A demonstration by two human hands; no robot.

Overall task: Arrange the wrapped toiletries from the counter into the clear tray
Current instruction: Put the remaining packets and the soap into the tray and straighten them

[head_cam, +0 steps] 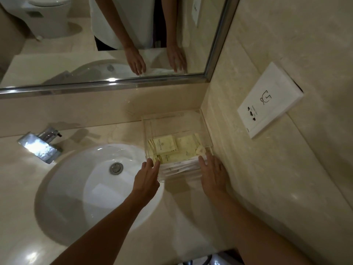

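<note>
A clear tray point(147, 127) stands in the counter's back right corner, against the side wall. Inside it lie several pale yellow wrapped packets point(165, 145), and long white wrapped toiletries point(181, 168) lie stacked across its near end. My left hand point(147, 178) is at the tray's near left corner, fingers apart and touching the wrappers' left ends. My right hand point(213, 174) is flat at the tray's near right side, fingers extended over the wrappers' right ends. Neither hand visibly grips anything.
A white round sink point(86, 188) with a metal drain lies left of the tray, and a chrome faucet point(41, 146) stands behind it. A mirror point(114, 44) runs along the back wall. A white socket plate point(269, 100) is on the right wall.
</note>
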